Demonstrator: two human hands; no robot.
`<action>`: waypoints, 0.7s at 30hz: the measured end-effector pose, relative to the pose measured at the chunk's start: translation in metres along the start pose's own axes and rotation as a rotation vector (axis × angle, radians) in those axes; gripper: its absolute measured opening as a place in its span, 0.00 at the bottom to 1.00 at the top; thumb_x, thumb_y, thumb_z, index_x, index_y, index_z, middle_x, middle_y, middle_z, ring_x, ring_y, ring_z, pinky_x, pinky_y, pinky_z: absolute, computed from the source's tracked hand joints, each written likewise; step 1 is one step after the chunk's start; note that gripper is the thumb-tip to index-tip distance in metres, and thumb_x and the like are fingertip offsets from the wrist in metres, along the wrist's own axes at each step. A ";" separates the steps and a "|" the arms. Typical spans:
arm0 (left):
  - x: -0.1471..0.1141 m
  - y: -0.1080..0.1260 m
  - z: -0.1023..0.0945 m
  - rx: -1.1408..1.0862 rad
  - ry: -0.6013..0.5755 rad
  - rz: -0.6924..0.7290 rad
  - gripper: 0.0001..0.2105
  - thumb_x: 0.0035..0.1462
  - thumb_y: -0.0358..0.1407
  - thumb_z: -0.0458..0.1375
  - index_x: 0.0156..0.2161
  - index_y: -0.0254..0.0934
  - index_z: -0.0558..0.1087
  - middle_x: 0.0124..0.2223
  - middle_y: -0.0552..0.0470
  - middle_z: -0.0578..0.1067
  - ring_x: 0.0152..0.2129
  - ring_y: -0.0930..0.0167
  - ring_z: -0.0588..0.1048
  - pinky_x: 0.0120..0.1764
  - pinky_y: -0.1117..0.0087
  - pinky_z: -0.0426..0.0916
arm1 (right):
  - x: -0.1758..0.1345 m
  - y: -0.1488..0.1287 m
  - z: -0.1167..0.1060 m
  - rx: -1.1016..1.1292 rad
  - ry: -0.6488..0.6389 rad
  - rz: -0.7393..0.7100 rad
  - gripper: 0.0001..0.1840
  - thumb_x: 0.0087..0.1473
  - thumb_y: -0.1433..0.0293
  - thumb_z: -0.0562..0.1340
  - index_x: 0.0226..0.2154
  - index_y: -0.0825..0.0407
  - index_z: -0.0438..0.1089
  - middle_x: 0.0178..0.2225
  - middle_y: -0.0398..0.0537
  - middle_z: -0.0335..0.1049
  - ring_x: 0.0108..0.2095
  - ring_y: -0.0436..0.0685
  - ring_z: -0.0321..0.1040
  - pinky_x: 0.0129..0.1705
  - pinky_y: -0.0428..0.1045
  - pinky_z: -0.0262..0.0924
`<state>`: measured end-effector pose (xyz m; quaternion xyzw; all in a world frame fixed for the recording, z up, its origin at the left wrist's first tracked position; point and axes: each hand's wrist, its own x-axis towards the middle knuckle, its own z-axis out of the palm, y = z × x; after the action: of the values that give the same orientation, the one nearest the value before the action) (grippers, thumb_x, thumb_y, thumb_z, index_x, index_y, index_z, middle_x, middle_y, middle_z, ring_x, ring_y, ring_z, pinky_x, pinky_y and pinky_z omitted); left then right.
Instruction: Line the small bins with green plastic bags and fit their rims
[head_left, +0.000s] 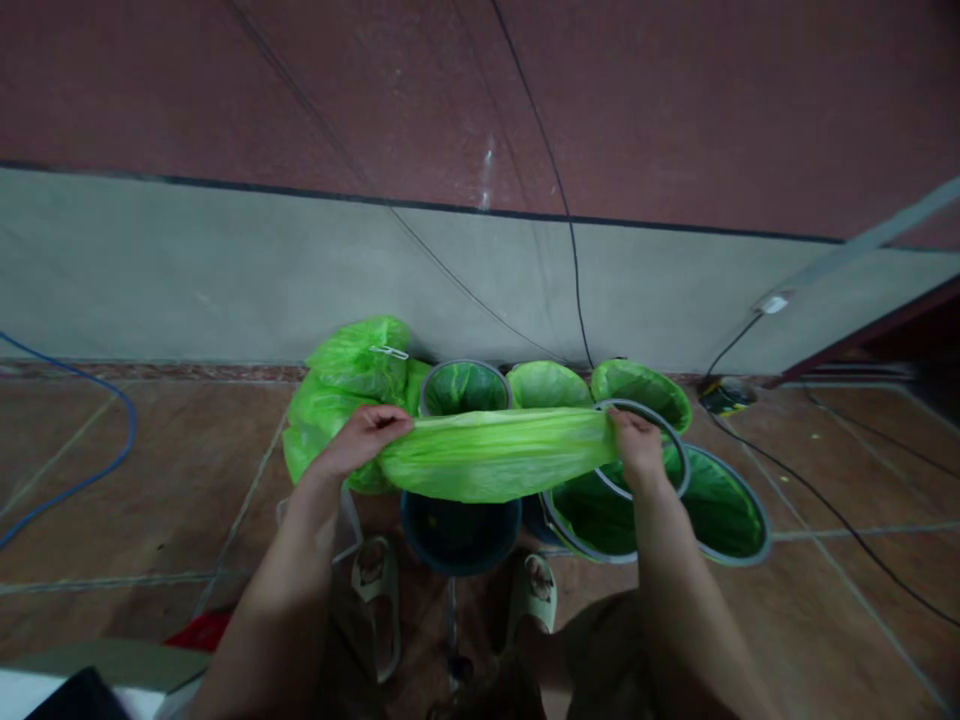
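A bright green plastic bag (499,455) is stretched sideways between my two hands. My left hand (371,432) pinches its upper left corner, fingers closed. At the other end my right hand (636,435) is closed on the bag's right edge. A grey ring (684,465) shows around my right hand and wrist; whether it hangs on the arm or lies on the bins behind cannot be told. Directly below the bag is a dark round bin (461,535), its far rim hidden by the plastic.
Several bins lined with green bags, including a lined bin (724,505), stand at the right and along the wall. Filled green bags (330,400) are piled at the left. A blue hose (127,430), a black cable (825,515) and a can (727,396) are on the tiled floor.
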<state>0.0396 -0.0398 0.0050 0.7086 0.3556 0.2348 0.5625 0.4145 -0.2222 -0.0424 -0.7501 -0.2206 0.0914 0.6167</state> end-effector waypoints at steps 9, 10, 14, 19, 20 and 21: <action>0.008 0.013 0.055 0.010 -0.115 0.087 0.18 0.55 0.49 0.58 0.24 0.36 0.71 0.22 0.58 0.66 0.21 0.77 0.62 0.26 0.76 0.58 | -0.102 -0.052 0.088 -0.104 -0.739 -0.409 0.21 0.54 0.63 0.63 0.51 0.46 0.73 0.51 0.49 0.75 0.50 0.60 0.71 0.53 0.56 0.64; 0.009 0.013 0.059 0.027 -0.122 0.094 0.18 0.55 0.49 0.58 0.24 0.35 0.71 0.22 0.58 0.65 0.21 0.77 0.62 0.26 0.76 0.58 | -0.108 -0.054 0.093 -0.123 -0.788 -0.423 0.19 0.54 0.64 0.63 0.49 0.45 0.75 0.48 0.47 0.77 0.49 0.60 0.71 0.54 0.56 0.64; 0.009 0.012 0.058 0.070 -0.207 0.089 0.17 0.55 0.48 0.58 0.27 0.35 0.75 0.23 0.57 0.69 0.22 0.76 0.65 0.26 0.76 0.60 | -0.104 -0.048 0.093 -0.167 -0.725 -0.396 0.12 0.54 0.68 0.59 0.35 0.46 0.79 0.37 0.45 0.79 0.41 0.59 0.74 0.52 0.57 0.64; 0.000 0.011 0.043 0.013 -0.431 -0.027 0.13 0.50 0.45 0.62 0.29 0.36 0.77 0.25 0.55 0.74 0.22 0.74 0.69 0.26 0.75 0.63 | -0.065 -0.036 0.069 -0.071 -0.380 -0.296 0.12 0.52 0.65 0.60 0.35 0.48 0.78 0.40 0.48 0.80 0.43 0.59 0.74 0.52 0.56 0.64; -0.001 0.011 0.041 0.008 -0.461 -0.043 0.12 0.49 0.44 0.62 0.29 0.36 0.77 0.25 0.55 0.75 0.22 0.74 0.70 0.26 0.75 0.63 | -0.059 -0.035 0.065 -0.062 -0.306 -0.284 0.12 0.52 0.64 0.61 0.35 0.49 0.78 0.39 0.48 0.79 0.43 0.60 0.74 0.53 0.56 0.64; -0.002 0.012 0.040 0.003 -0.480 -0.047 0.11 0.48 0.43 0.63 0.29 0.36 0.77 0.26 0.55 0.75 0.22 0.73 0.70 0.26 0.75 0.63 | -0.053 -0.033 0.062 -0.052 -0.240 -0.272 0.12 0.51 0.64 0.61 0.34 0.50 0.78 0.39 0.49 0.79 0.43 0.60 0.73 0.53 0.56 0.63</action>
<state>0.0706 -0.0678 0.0064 0.7366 0.2284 0.0462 0.6350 0.3347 -0.1864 -0.0312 -0.7127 -0.3943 0.0902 0.5732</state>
